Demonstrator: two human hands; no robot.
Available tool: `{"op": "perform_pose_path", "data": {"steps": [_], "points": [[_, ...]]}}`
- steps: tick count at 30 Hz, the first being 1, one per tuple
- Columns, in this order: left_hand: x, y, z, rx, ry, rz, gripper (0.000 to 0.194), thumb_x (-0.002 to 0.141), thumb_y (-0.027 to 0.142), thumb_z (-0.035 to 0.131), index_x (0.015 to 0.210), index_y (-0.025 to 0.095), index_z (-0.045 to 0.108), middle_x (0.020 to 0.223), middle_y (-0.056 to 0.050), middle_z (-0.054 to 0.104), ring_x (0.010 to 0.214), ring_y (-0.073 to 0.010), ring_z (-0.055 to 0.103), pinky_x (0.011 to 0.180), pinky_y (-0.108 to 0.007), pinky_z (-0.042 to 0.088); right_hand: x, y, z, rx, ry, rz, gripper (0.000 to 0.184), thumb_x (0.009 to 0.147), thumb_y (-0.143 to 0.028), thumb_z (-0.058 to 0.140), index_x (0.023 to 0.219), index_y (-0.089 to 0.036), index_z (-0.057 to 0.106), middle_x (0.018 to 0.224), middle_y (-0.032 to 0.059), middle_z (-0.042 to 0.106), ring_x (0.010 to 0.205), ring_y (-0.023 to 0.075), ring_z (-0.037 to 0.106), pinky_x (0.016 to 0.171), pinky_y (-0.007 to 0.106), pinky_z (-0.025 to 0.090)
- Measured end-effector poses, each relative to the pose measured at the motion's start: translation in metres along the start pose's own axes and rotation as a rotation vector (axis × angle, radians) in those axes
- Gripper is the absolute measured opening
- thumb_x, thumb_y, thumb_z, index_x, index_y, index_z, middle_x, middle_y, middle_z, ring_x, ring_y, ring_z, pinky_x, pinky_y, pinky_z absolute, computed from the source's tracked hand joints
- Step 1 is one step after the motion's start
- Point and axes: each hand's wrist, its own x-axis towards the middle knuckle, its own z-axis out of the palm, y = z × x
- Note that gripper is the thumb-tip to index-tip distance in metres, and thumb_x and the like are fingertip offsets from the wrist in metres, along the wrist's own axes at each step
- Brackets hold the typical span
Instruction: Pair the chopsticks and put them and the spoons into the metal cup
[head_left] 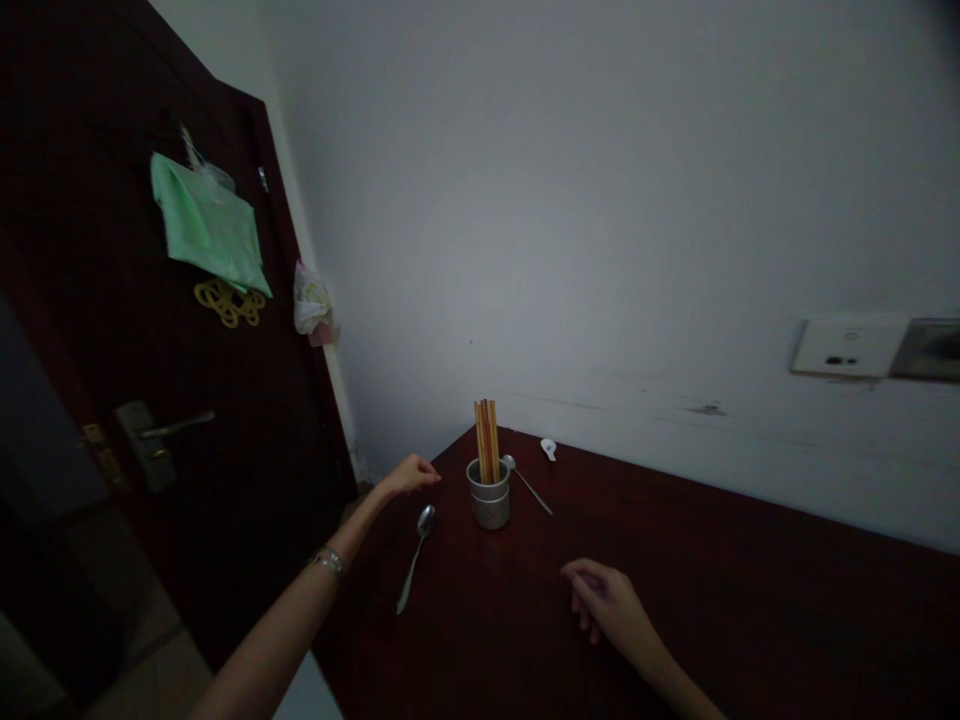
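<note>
A grey metal cup [491, 510] stands upright towards the back of the dark table, with a bundle of wooden chopsticks [487, 442] in it. My left hand [411, 474] hovers to its left, fingertips drawn together and nothing visible in them. Below that hand a metal spoon [420, 545] lies bowl upward, handle towards me. Behind and right of the cup lies a long-handled spoon [529, 488]. A short white spoon [549, 449] rests near the wall. My right hand [604, 600] is over the table to the right, fingers loosely bent and apart, holding nothing I can see.
The dark red table [720, 570] meets a white wall [585, 220] at the back. A dark door [247, 450] with a metal handle stands at the left, a green cloth [210, 222] hanging on it. A plastic bag [310, 300] hangs beside the door. Wall sockets [849, 347] are at right.
</note>
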Motion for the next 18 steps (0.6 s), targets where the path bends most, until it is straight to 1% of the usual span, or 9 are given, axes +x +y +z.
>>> {"op": "perform_pose_path", "data": {"steps": [2,4,7,9,11,13,18], "points": [[0.005,0.021,0.002,-0.069,0.061,0.062,0.036,0.064,0.045,0.058,0.075,0.011,0.065,0.06,-0.002,0.057,0.045,-0.0087,0.044,0.037,-0.018,0.029,0.0,0.0,0.0,-0.003,-0.003,-0.001,0.03,0.073,-0.039,0.041,0.083,-0.014,0.054,0.051,-0.0032,0.051,0.037,0.0081,0.05,0.029,0.016,0.038],[0.009,0.042,0.006,-0.144,0.094,0.116,0.041,0.065,0.047,0.057,0.082,0.011,0.064,0.068,-0.005,0.06,0.055,-0.0113,0.05,0.04,-0.018,0.034,0.0,-0.001,0.0,-0.011,-0.001,0.001,0.03,0.073,-0.04,0.042,0.081,-0.014,0.054,0.051,-0.003,0.051,0.037,0.0083,0.05,0.029,0.016,0.037],[0.014,0.07,0.015,-0.264,0.093,0.145,0.045,0.065,0.046,0.059,0.092,0.011,0.063,0.08,-0.008,0.063,0.069,-0.0141,0.055,0.051,-0.02,0.04,0.0,-0.002,0.001,-0.02,0.006,0.02,0.03,0.072,-0.041,0.042,0.08,-0.014,0.055,0.05,-0.0028,0.052,0.036,0.0088,0.05,0.028,0.016,0.037],[0.017,0.082,0.021,-0.343,0.075,0.152,0.046,0.065,0.044,0.062,0.096,0.01,0.063,0.087,-0.009,0.064,0.074,-0.0145,0.056,0.057,-0.021,0.041,0.0,-0.002,0.001,-0.024,0.005,0.008,0.031,0.072,-0.041,0.042,0.08,-0.014,0.055,0.05,-0.0025,0.052,0.036,0.0089,0.05,0.029,0.016,0.037],[0.021,0.09,0.027,-0.396,0.049,0.148,0.044,0.064,0.041,0.064,0.094,0.009,0.064,0.086,-0.009,0.065,0.073,-0.0145,0.057,0.059,-0.021,0.041,0.0,-0.002,0.001,-0.023,0.002,-0.005,0.031,0.072,-0.041,0.042,0.08,-0.014,0.056,0.051,-0.0024,0.052,0.036,0.0086,0.05,0.029,0.016,0.037],[0.025,0.092,0.032,-0.424,0.035,0.141,0.04,0.062,0.039,0.066,0.088,0.008,0.066,0.081,-0.008,0.065,0.069,-0.0141,0.056,0.059,-0.022,0.04,0.0,-0.002,0.001,-0.019,-0.004,-0.006,0.03,0.072,-0.039,0.043,0.081,-0.014,0.056,0.051,-0.0025,0.052,0.036,0.0082,0.05,0.029,0.016,0.037],[0.031,0.093,0.039,-0.43,0.069,0.123,0.028,0.06,0.035,0.069,0.072,0.01,0.068,0.068,-0.005,0.065,0.061,-0.013,0.054,0.057,-0.023,0.039,0.0,-0.001,0.001,-0.022,-0.007,-0.001,0.028,0.074,-0.036,0.041,0.081,-0.014,0.056,0.051,-0.0028,0.053,0.037,0.0078,0.05,0.029,0.014,0.037]]}}
